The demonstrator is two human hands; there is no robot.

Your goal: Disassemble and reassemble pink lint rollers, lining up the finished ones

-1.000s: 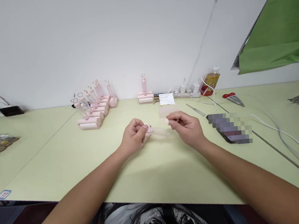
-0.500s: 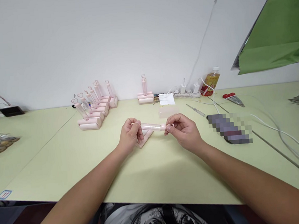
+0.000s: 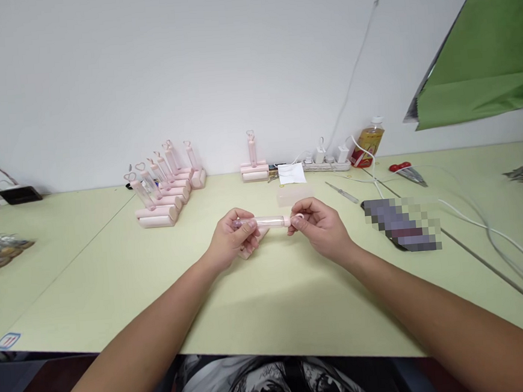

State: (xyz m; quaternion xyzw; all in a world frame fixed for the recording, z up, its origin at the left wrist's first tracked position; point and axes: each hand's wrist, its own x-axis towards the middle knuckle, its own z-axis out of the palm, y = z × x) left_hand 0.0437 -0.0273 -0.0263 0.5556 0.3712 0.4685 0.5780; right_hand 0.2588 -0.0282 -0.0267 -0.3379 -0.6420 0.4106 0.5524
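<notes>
Level above the table, a clear tube with a pink end cap and a loop (image 3: 270,222) spans both my hands. My left hand (image 3: 236,237) grips the tube's left part between thumb and fingers. At the other end, my right hand (image 3: 317,223) pinches the loop and cap. Beneath the left fingers lies a pink piece (image 3: 246,253), partly hidden by that hand. A pale pink block (image 3: 294,195) rests just behind my right hand.
Several pink rollers with clear upright handles and heart loops (image 3: 158,217) stand at the left; another (image 3: 255,175) is by the wall. On the right are a screwdriver (image 3: 343,193), red-handled pliers (image 3: 407,173), a bottle (image 3: 368,142), cables and a blurred dark object (image 3: 400,226).
My left hand has slid a little rightward along the tube, so the tube's left end now shows past the thumb. The right hand has hardly moved.
</notes>
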